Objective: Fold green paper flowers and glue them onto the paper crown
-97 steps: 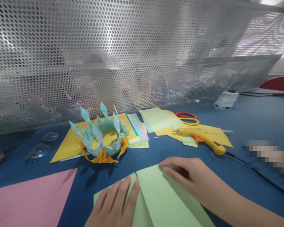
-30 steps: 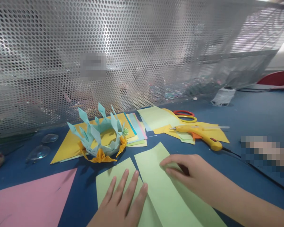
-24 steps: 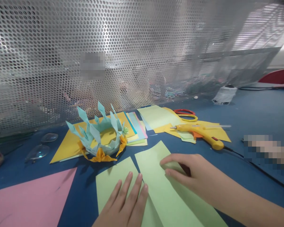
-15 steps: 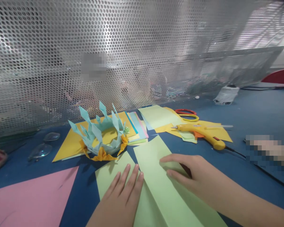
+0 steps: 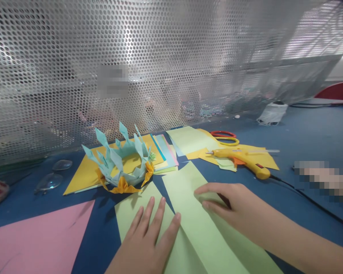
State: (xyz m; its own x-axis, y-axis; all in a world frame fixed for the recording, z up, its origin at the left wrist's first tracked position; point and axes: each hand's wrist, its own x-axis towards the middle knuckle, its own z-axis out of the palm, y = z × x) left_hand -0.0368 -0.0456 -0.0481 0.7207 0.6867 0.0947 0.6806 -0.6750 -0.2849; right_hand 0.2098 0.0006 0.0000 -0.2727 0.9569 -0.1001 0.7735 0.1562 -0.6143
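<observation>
Several light green sheets lie in front of me, a long green paper strip (image 5: 192,201) on top of wider green paper (image 5: 131,207). My left hand (image 5: 148,236) rests palm down on the wider paper, fingers spread, its thumb tip beside the strip's left edge. My right hand (image 5: 228,201) is bent over the strip's right side. Its index fingertip and thumb tip touch the strip with a gap between them; the other fingers are hidden. Beyond my left hand stands a pale blue folded-paper crown (image 5: 117,160) with orange pieces along its base.
A yellow glue gun (image 5: 240,156) with a black cord lies right on yellow paper, near red-and-yellow scissor handles (image 5: 225,139). Coloured sheets (image 5: 82,167) lie under and behind the crown. Pink paper (image 5: 42,236) and glasses (image 5: 50,182) are left. A perforated metal panel (image 5: 160,57) rises behind.
My left thumb has spread outward to the right, away from the other fingers. My right hand stays at the strip's right side, nearly unmoved. The view has shifted slightly.
</observation>
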